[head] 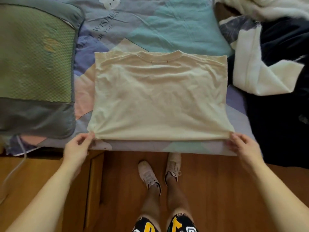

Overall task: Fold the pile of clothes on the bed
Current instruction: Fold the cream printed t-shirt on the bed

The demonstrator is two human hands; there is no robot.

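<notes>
I take the cream T-shirt (pixel 160 96) as my landmark: it lies flat on the bed sheet (pixel 167 27), back side up, collar away from me, with both sleeves already tucked in so it makes a rough rectangle. My left hand (pixel 80 146) pinches the near-left corner of its hem between thumb and fingertips, other fingers loosely curled; my right hand (pixel 240 144) pinches the near-right corner the same way, and the hem is drawn taut between them at the bed's edge. I judge this shirt about half folded, with the lengthwise fold toward the collar not yet made. To the right of the shirt, the pile of clothes (pixel 270 64), dark and white pieces, lies unfolded, so most of the task is left. I see no finished stack. To the left of the shirt, just beside it, sits a green pillow (pixel 33 67), which leaves little room there. Beyond the collar the sheet is free
</notes>
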